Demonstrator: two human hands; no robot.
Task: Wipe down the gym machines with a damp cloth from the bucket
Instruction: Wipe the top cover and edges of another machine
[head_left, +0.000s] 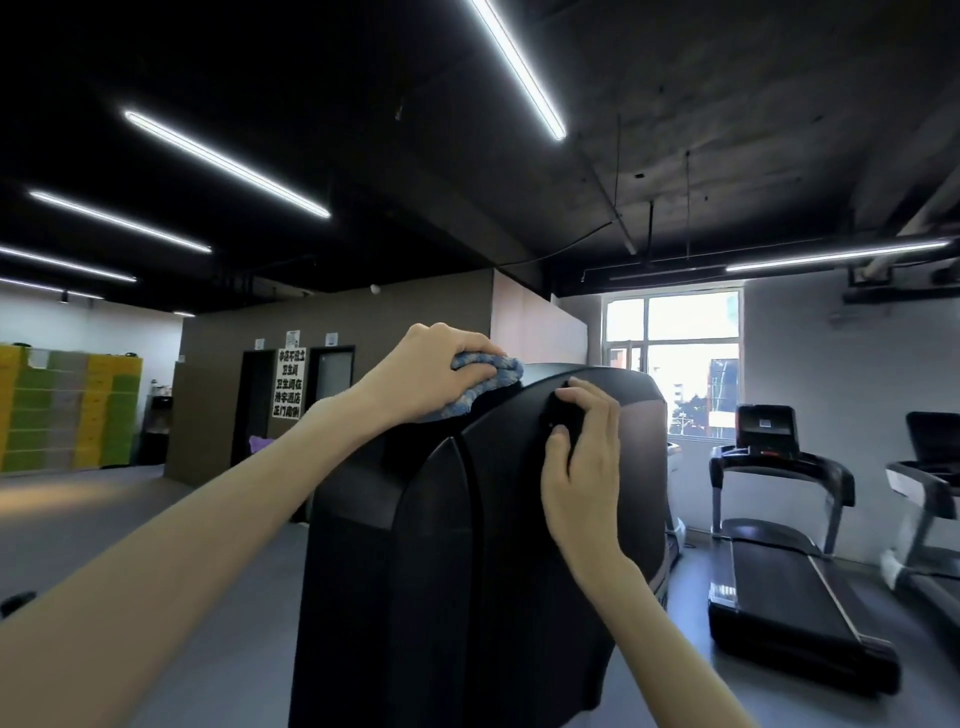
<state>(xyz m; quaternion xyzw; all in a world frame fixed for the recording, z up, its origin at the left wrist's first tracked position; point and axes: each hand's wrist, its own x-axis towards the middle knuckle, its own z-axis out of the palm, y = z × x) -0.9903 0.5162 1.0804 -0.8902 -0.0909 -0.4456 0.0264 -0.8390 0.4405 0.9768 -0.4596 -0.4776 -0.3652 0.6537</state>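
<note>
Cloth (488, 371) blue, mottled white; machine (441, 545) plain black. Lockers (72, 410) in yellow and green blocks, sign (290, 383) white with black characters, wall (218, 343) behind it brown. Treadmill (779, 571) black with grey uprights, floor (234, 571) grey, ceiling (311, 78) black.

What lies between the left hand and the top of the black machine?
The blue cloth, bunched in the left hand and pressed on the black machine top edge; shown in the head view.

The left hand (426, 374) covers part of the cloth (504, 370).
</note>
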